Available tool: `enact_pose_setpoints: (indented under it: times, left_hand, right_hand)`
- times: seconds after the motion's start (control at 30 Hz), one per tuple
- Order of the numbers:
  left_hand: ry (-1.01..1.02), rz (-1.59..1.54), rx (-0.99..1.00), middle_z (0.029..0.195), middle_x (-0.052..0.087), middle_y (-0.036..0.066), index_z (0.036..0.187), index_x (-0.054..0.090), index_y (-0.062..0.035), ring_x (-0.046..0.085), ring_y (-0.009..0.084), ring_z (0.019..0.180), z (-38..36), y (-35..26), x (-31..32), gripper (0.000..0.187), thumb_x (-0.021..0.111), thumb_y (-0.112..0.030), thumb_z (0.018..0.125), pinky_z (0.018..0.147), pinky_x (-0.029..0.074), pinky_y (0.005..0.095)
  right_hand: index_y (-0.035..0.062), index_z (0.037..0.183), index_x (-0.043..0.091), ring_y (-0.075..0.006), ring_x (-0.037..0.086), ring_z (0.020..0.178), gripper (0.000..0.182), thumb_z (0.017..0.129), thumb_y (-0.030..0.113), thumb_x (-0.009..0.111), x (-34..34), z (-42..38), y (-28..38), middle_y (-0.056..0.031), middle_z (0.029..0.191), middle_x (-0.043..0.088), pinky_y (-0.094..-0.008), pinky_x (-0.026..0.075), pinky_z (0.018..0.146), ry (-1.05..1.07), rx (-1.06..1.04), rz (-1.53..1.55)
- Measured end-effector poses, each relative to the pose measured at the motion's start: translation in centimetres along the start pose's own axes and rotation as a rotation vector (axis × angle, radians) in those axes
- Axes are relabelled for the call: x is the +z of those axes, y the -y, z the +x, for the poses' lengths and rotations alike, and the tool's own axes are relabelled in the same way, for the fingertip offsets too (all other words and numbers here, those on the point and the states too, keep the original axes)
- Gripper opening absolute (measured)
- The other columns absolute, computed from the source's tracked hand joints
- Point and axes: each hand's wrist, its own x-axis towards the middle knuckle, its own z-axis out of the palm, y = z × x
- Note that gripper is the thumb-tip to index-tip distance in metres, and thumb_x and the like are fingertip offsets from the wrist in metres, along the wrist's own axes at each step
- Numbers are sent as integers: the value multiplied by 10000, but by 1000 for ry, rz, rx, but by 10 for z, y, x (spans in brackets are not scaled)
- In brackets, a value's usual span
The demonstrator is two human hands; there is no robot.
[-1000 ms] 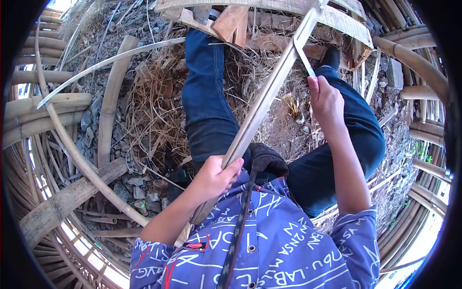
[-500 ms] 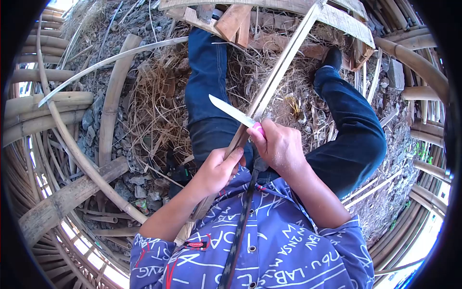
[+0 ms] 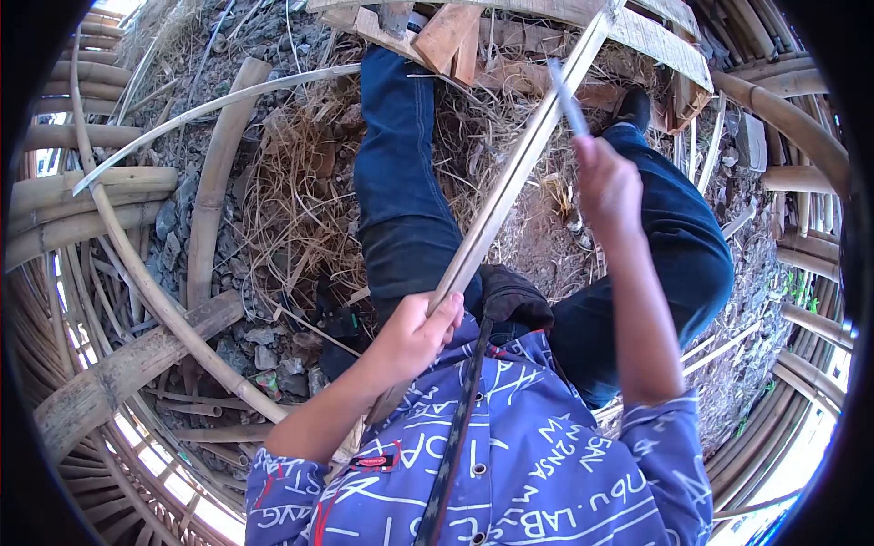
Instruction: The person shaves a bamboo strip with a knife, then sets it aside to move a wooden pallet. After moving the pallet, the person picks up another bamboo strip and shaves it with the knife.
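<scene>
A long, pale bamboo strip [image 3: 496, 207] runs slantwise from my lap up to the wooden bench at the top. My left hand [image 3: 421, 335] is closed around its lower part, close to my body. In my right hand [image 3: 608, 182] is a knife [image 3: 570, 102] with a pink handle. Its blade, blurred by motion, points up and left and overlaps the upper part of the strip; whether it touches cannot be made out. The strip's lower end passes beneath my left forearm.
The wooden bench [image 3: 660, 50] stands between my feet, with a wood block [image 3: 446, 38] at its left. Shavings [image 3: 300, 196] and stones cover the ground. A curved bamboo strip [image 3: 218, 111] and bamboo poles [image 3: 137, 369] lie left. More bamboo poles [image 3: 810, 177] line the right.
My right hand has moved up and away from my body with the knife, from near my left hand toward the strip's far end. The left hand keeps its hold, nearly still.
</scene>
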Motion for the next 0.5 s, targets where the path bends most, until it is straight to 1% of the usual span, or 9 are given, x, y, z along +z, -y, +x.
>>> enact_pose_setpoints:
  times: [0.07,0.1,0.13,0.17,0.23,0.27,0.33,0.4,0.5]
  left_hand:
    - [-1,-28,-15,571,321,-75,781,478,-73,275,15,465,-3,2,-3,369,425,-370,994,417,256,190]
    - [-15,18,49,569,317,-77,785,484,-71,274,16,460,-1,3,-6,364,428,-363,995,413,248,193]
    - [-12,12,50,569,317,-77,785,484,-71,274,16,460,-2,2,-8,364,428,-363,995,413,248,193]
    - [1,10,22,569,314,-78,786,486,-70,272,16,458,-2,-2,-11,364,428,-362,995,411,244,195]
    - [4,21,-14,564,304,-80,787,484,-64,264,16,451,-2,-8,-14,376,420,-369,997,404,229,199]
    - [-1,25,-15,564,304,-80,787,484,-64,264,16,451,-2,-9,-14,376,420,-369,997,404,229,199]
    - [-14,55,-36,562,303,-78,785,479,-61,263,16,448,-3,-9,-13,384,414,-373,998,401,228,199]
    - [-24,44,-48,562,303,-76,778,472,-63,259,16,447,-3,-5,-10,392,412,-383,997,399,233,199]
    - [-29,60,-3,563,306,-75,776,465,-66,259,16,448,-5,-3,-6,394,414,-390,996,398,239,196]
  right_hand:
    - [37,721,565,-432,575,626,479,973,418,422,-18,15,-11,-199,613,575,-493,450,544,5,-4,20]
    - [32,719,565,-435,569,625,469,972,405,432,-25,14,-4,-205,612,568,-482,445,536,35,16,71]
    - [28,717,564,-438,563,624,460,972,392,442,-29,9,9,-211,612,561,-470,440,529,66,36,121]
    - [20,706,565,-441,550,598,414,959,339,490,-29,-2,24,-220,604,548,-453,432,505,30,-13,230]
    - [37,708,577,-407,558,541,318,925,269,563,-23,-32,49,-206,567,532,-441,427,470,110,-102,335]
    - [-14,761,575,-380,533,533,289,936,212,531,-23,-48,65,-223,594,496,-394,430,510,218,-110,413]
    - [21,731,543,-388,573,541,306,906,268,582,-16,-64,80,-193,575,534,-441,440,488,308,-209,346]
    - [31,746,548,-389,573,540,302,898,289,590,-5,-61,73,-181,567,538,-445,444,483,276,-239,318]
    - [30,723,548,-395,559,538,297,906,260,588,4,-37,50,-198,583,533,-439,431,478,82,-174,264]
